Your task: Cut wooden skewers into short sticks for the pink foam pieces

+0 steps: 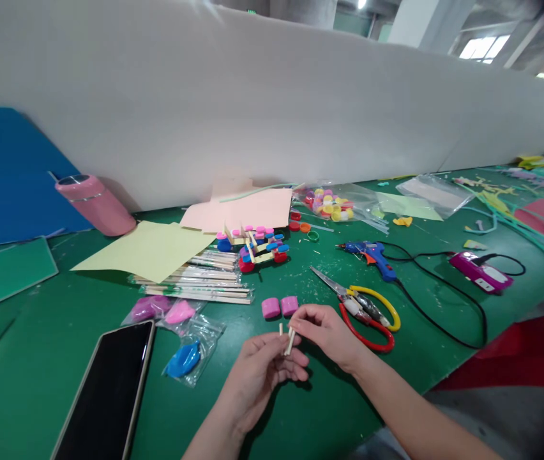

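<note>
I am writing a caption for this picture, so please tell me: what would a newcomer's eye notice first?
Probably the two hands at the lower middle, left and right, holding short pale sticks between their fingertips. Next, the scissors with one red and one yellow handle, right of the hands, and the pink tumbler leaning at the left.

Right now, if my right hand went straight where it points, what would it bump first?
Your right hand would probably bump your left hand, whose fingers are close by, though depth is hard to judge.
</note>
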The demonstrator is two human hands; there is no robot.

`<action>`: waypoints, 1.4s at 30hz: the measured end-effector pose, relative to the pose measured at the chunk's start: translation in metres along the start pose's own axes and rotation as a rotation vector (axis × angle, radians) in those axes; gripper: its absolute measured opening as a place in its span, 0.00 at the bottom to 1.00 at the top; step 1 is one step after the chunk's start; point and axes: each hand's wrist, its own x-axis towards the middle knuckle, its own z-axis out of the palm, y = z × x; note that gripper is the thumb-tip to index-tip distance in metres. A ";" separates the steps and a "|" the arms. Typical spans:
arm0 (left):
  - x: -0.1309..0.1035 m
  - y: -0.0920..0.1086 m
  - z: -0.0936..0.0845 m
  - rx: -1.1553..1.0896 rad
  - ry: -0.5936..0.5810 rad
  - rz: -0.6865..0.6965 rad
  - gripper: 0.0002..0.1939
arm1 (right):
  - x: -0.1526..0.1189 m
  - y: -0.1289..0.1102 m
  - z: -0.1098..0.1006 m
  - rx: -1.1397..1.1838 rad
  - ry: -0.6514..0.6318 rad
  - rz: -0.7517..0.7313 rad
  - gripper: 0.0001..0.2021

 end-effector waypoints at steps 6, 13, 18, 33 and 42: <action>0.001 -0.003 -0.001 0.016 -0.019 0.007 0.09 | 0.000 0.000 -0.001 -0.035 -0.011 -0.011 0.11; 0.002 -0.005 -0.003 0.012 -0.055 0.028 0.10 | 0.002 -0.001 -0.001 -0.094 -0.074 -0.028 0.10; 0.003 -0.005 -0.004 -0.011 -0.041 0.036 0.09 | 0.004 0.002 -0.003 -0.147 -0.049 -0.046 0.11; 0.005 -0.005 -0.007 -0.010 -0.042 0.009 0.08 | 0.008 0.000 -0.004 -0.118 -0.100 0.000 0.10; 0.004 -0.004 -0.006 0.025 -0.037 0.010 0.10 | 0.011 0.002 -0.001 -0.044 -0.097 0.011 0.10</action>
